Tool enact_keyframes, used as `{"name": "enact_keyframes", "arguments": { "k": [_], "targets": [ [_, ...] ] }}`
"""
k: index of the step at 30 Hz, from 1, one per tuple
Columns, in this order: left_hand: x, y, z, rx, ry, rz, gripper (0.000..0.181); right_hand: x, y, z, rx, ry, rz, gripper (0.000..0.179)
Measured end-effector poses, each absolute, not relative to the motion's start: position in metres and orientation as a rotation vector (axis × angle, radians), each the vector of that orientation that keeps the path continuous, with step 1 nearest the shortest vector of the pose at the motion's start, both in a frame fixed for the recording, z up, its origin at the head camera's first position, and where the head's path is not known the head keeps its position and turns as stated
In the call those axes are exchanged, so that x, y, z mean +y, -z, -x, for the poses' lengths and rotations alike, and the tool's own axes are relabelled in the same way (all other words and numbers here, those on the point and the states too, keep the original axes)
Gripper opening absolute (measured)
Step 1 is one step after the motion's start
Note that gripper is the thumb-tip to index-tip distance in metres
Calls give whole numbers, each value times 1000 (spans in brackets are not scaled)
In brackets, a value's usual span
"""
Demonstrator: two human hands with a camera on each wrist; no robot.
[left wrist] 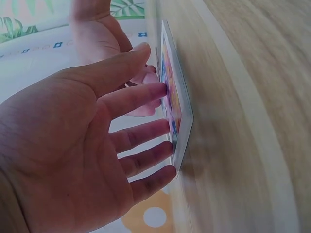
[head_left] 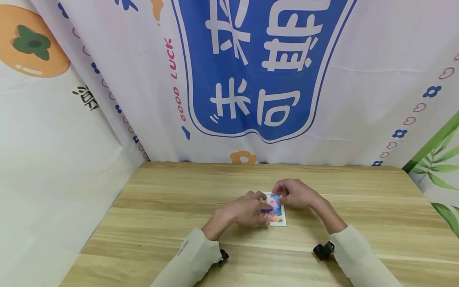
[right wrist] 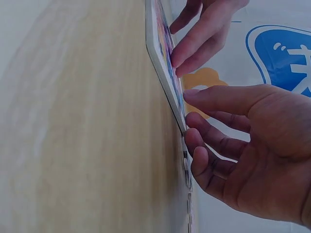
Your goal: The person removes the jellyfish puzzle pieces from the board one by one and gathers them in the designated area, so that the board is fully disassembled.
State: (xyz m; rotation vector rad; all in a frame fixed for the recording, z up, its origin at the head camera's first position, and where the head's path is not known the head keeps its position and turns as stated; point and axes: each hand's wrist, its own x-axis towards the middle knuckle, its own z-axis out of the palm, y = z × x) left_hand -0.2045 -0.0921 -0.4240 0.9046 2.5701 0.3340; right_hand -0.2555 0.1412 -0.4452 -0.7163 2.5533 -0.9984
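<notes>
A small flat picture board (head_left: 277, 218) with a white border and a bright pink, blue and yellow picture lies on the wooden table. My left hand (head_left: 247, 209) reaches over its left side. In the left wrist view that hand's fingers are nearly straight, with their fingertips (left wrist: 163, 128) on the picture, and the thumb is raised off it. At the board's far right corner is my right hand (head_left: 295, 193), its fingers curled. The right wrist view shows this hand's thumb (right wrist: 194, 97) on the board's face and its fingertips at the edge, pinching there.
The wooden table (head_left: 161, 223) extends to either side of the board. Behind it hangs a white printed cloth (head_left: 143, 79) with a large blue sign. A black wrist camera (head_left: 324, 251) sticks out from the right sleeve, and another (head_left: 223, 256) from the left.
</notes>
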Motion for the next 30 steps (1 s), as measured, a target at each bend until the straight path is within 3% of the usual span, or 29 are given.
{"name": "enact_keyframes", "arguments": {
  "k": [30],
  "targets": [
    [-101,428,209,2531,-375,-941,54,133,434,241,2614,870,670,32]
  ]
}}
